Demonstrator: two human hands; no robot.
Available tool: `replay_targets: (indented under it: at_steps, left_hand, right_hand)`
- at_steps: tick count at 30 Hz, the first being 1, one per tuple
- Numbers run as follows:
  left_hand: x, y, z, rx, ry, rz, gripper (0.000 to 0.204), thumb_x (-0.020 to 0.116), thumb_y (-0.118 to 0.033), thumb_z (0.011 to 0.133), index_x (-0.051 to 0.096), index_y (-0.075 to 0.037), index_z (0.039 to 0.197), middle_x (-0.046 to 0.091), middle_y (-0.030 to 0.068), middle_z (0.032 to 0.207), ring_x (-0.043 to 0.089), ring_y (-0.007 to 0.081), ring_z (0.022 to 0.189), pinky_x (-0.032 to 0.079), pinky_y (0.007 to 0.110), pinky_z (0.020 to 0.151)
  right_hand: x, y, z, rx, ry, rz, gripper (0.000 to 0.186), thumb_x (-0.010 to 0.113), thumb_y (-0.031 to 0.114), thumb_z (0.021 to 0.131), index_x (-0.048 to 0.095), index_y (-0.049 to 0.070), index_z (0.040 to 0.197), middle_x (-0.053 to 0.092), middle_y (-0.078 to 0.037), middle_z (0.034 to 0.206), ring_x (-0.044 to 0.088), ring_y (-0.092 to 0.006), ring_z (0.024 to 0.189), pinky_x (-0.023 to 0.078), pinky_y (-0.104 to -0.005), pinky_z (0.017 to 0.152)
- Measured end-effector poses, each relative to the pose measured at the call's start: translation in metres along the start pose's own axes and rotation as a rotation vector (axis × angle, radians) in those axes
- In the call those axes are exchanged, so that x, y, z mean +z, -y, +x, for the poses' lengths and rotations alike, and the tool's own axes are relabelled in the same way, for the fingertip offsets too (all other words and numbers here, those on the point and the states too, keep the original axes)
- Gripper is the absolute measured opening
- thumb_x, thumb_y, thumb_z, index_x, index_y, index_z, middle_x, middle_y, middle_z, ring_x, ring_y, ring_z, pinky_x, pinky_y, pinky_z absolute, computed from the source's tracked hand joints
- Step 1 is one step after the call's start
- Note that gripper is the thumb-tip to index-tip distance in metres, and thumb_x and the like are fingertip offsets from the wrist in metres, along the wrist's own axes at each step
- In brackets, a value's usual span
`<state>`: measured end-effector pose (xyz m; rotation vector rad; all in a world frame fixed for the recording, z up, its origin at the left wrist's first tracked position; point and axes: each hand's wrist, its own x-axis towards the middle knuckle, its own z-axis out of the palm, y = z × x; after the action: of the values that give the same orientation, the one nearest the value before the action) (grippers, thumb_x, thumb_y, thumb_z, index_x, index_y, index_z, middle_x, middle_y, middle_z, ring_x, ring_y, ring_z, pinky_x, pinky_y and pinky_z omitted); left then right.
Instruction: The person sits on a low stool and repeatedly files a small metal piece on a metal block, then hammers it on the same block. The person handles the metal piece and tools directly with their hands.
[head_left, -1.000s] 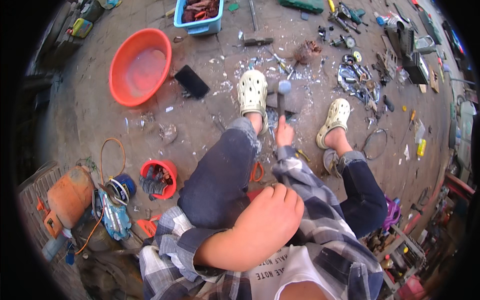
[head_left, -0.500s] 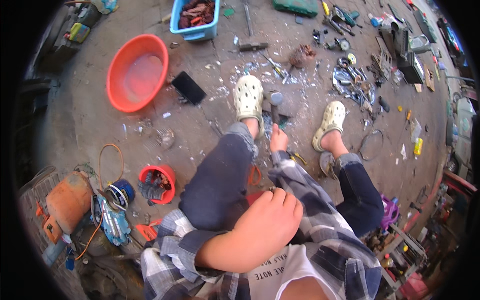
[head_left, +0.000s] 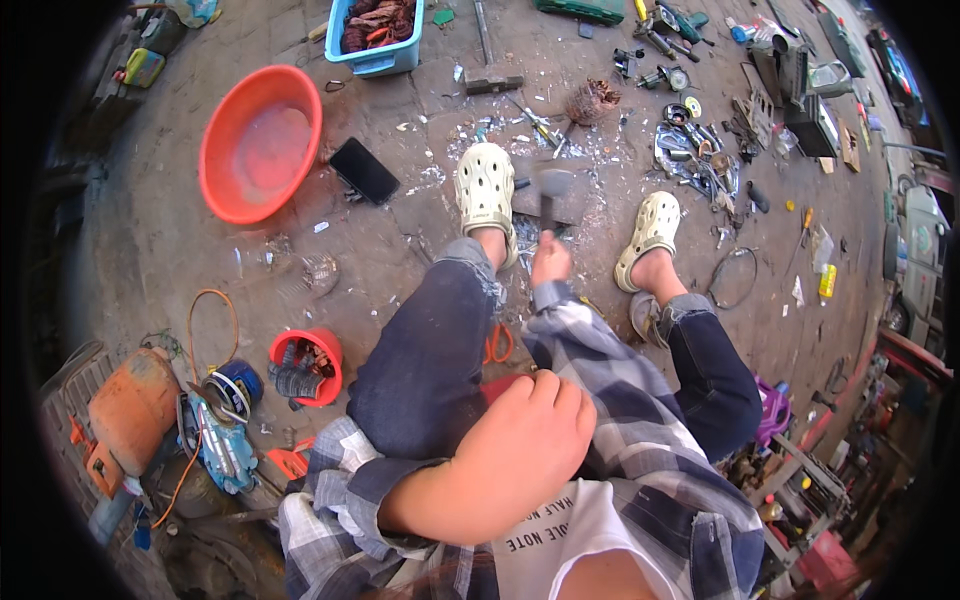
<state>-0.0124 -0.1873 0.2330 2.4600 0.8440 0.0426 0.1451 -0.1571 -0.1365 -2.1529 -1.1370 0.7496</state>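
My right hand (head_left: 551, 258) grips a hammer (head_left: 546, 208), whose head is motion-blurred over a dark metal plate (head_left: 568, 207) between my white clogs (head_left: 483, 190). Pale scraps lie scattered around the plate. My left hand (head_left: 528, 430) rests across my lap beside my right plaid sleeve, its fingers curled; whatever is under them is hidden. A hand tool with a thin shaft (head_left: 540, 130) and a rough brownish lump (head_left: 590, 102) lie just beyond the plate.
Around me are an orange basin (head_left: 310, 140), a black phone (head_left: 363, 171), a blue tub (head_left: 380, 62) of brownish pieces, loose tools and parts (head_left: 690, 150) at right, a red bucket (head_left: 325, 380) with gloves, and an orange tank (head_left: 125, 410) with a hose at lower left.
My right hand and hammer have moved slightly, with the head now blurred. The floor scene has shifted a little leftward in view. My left hand stays curled in my lap.
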Motion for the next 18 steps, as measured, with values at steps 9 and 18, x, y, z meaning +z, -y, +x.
replay_targets:
  at_steps: [9,18]
  left_hand:
    - [0.002,0.002,0.005,-0.009,0.088,-0.005,0.026,0.060,-0.018,0.073,0.056,-0.001,0.092,0.052,0.0068,0.082,0.051,0.0203,0.080,0.042,0.030,0.070]
    - [-0.003,0.005,0.001,-0.026,0.149,0.004,0.032,0.063,-0.021,0.072,0.055,-0.001,0.096,0.051,0.0064,0.083,0.052,0.0201,0.082,0.042,0.029,0.072]
  right_hand:
    - [-0.056,0.055,0.041,-0.036,0.009,0.279,0.067,0.042,0.053,0.095,0.053,0.000,0.056,0.049,-0.006,0.048,0.048,-0.0162,0.045,0.039,-0.0354,0.048]
    - [-0.095,0.084,0.030,0.094,0.195,0.752,0.065,0.033,0.061,0.094,0.046,0.007,0.060,0.040,0.000,0.046,0.036,-0.0093,0.037,0.025,-0.0258,0.037]
